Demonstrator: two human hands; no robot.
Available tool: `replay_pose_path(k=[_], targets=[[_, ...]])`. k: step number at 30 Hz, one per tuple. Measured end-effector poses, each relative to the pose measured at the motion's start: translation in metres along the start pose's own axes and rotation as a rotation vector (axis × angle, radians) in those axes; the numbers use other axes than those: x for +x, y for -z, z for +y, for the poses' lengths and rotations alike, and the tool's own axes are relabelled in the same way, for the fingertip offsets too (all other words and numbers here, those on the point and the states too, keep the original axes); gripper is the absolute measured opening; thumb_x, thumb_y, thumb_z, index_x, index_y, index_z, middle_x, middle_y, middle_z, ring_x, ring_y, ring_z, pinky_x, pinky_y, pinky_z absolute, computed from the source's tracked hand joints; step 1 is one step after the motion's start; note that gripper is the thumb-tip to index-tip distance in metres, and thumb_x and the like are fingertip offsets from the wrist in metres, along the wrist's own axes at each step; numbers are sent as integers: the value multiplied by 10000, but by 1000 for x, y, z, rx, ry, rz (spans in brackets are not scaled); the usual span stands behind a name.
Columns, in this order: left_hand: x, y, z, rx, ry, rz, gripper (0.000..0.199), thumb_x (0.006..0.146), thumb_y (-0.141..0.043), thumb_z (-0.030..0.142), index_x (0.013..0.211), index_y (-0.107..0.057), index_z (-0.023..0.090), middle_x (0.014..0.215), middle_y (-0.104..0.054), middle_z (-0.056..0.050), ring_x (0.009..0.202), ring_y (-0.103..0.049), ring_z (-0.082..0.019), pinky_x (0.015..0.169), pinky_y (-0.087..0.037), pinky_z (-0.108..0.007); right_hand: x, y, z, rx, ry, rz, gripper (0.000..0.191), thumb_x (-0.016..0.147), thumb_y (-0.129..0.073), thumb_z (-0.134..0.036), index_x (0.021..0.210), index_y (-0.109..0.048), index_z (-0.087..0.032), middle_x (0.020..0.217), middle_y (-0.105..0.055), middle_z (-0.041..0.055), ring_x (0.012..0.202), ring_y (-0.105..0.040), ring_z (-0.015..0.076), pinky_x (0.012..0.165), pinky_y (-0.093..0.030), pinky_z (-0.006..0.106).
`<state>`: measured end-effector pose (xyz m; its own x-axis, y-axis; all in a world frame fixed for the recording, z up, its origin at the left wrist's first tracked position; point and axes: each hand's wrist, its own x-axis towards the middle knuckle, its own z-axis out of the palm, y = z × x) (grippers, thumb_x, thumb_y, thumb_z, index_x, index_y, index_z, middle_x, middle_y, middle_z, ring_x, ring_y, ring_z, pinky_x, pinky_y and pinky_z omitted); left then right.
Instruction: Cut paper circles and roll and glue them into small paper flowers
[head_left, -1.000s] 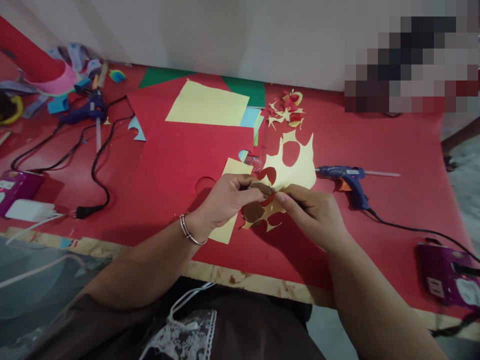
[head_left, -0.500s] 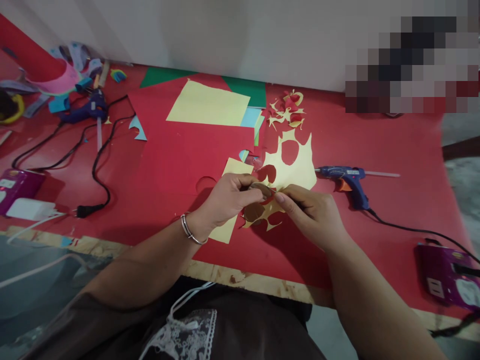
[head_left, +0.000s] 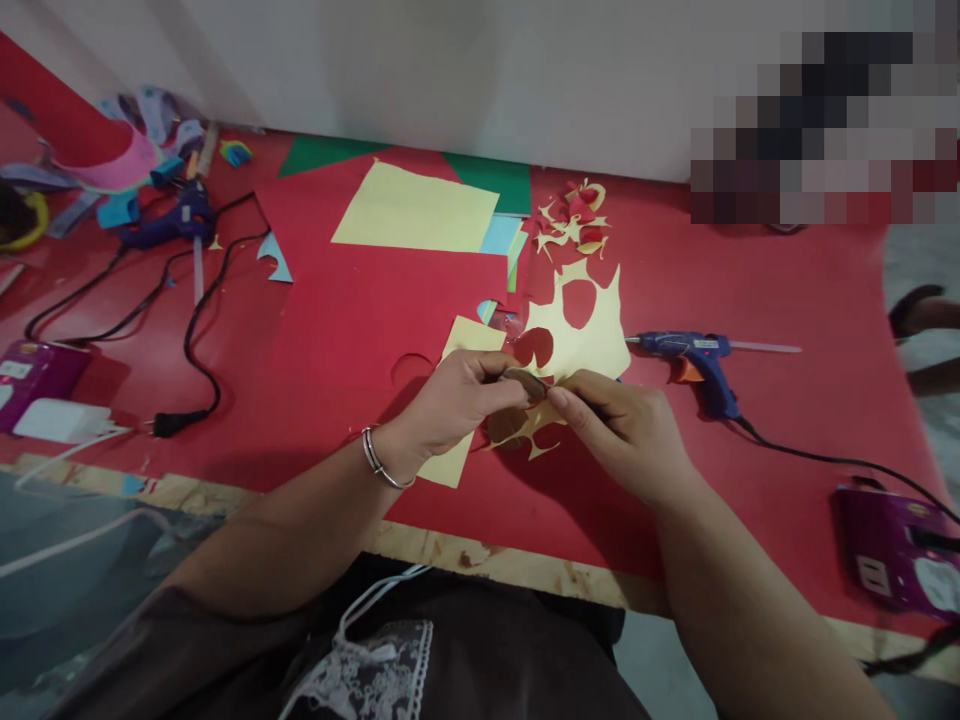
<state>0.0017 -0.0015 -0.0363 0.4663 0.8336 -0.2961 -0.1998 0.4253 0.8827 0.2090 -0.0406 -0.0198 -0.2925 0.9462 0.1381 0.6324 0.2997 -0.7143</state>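
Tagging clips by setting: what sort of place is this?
Likely a craft workspace, perhaps a small workshop; home or business I can't tell. Evidence: a blue glue gun with a glue stick in its back, a cut-out yellow sheet, and coloured paper scraps on a red-covered table.

dim light; soft shadows below the hands (head_left: 457, 405); faint sheen on red tabletop (head_left: 810, 400); edges stretched; upper right pixelated

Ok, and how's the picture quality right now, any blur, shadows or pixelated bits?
Head view: dim, soft light; a faint shadow on the red table below the right hand; the small brown piece between the fingers is too soft to identify; coarse pixel blocks hide the upper right corner.
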Motion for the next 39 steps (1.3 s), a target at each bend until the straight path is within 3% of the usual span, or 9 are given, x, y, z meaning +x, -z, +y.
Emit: replay_pose_path(k=[7,17,24,32,39], targets=[[0,0,1,-25,2,6,56,646,-767,191,678,-745,150,677,-686,-3,645,-589,-98,621,-453,-233,0,0,-2,-21,3,4,416,1093,-534,-461,768,-589,-208,604,-471,-46,515,-406,88,519,-320,252],[-1,-1,0,68,-24,33,29,668,-724,185,655,-721,159,621,-577,29,590,-503,-83,550,-378,-224,0,0,-2,-70,-30,-18,453,1095,-496,-538,796,-617,-220,613,-537,-22,523,-454,110,530,-333,270],[-3,-1,0,134,-56,55,47,692,-715,197,660,-719,163,659,-578,8,621,-529,-99,558,-407,-234,0,1,-1,-44,-26,-11,402,1080,-531,-507,865,-693,-208,628,-587,-21,547,-504,107,528,-357,253],[-4,-2,4,296,-106,47,88,694,-667,219,622,-642,175,710,-508,15,607,-478,-85,513,-352,-231,-1,-2,2,-73,-12,1,488,1085,-517,-558,768,-624,-203,576,-502,-33,505,-423,95,498,-318,263],[-4,-1,4,342,-100,43,87,695,-661,238,634,-646,178,691,-513,10,611,-465,-95,519,-332,-238,-1,-3,3,-76,-8,-5,485,1087,-515,-562,777,-624,-205,590,-520,-26,517,-433,97,506,-325,257]])
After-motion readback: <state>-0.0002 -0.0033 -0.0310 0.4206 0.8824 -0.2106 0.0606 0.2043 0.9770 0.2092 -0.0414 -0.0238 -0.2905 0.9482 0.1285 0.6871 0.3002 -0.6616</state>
